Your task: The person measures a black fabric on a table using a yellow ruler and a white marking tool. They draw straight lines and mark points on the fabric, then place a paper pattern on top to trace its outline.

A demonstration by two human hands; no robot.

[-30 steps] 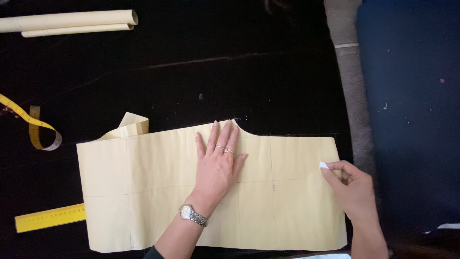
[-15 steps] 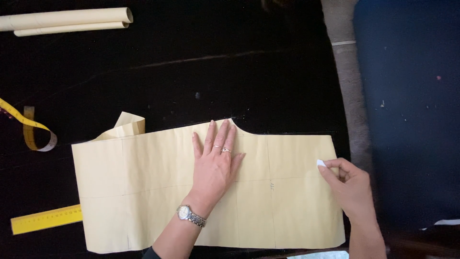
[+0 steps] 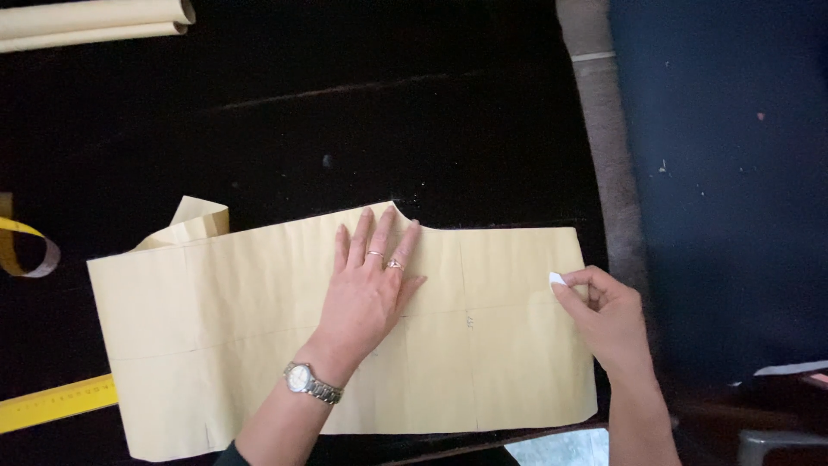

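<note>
A large sheet of tan pattern paper lies flat across the lower middle of the frame on a black cloth that covers the table. The paper's top edge rises to a small curved peak near the centre, and faint pencil lines cross it. At its upper left corner a folded flap of the same paper stands up.

The left hand rests palm down on the middle of the paper, fingers spread slightly apart and flat, pointing toward the top of the frame, just below the peak. It grips nothing; it only presses on the sheet. Rings show on two fingers and a silver wristwatch sits on the wrist.

The right hand is at the right edge of the paper, fingers curled together and pinched on a small white piece of chalk, whose tip touches the paper close to its upper right corner.

In the upper left of the frame lie two rolls of paper side by side. At the left edge a yellow tape measure curls on the cloth, and a yellow ruler lies at the lower left, its end tucked against the paper's edge. Down the right side runs a grey table edge, with a dark blue floor beyond it.
</note>
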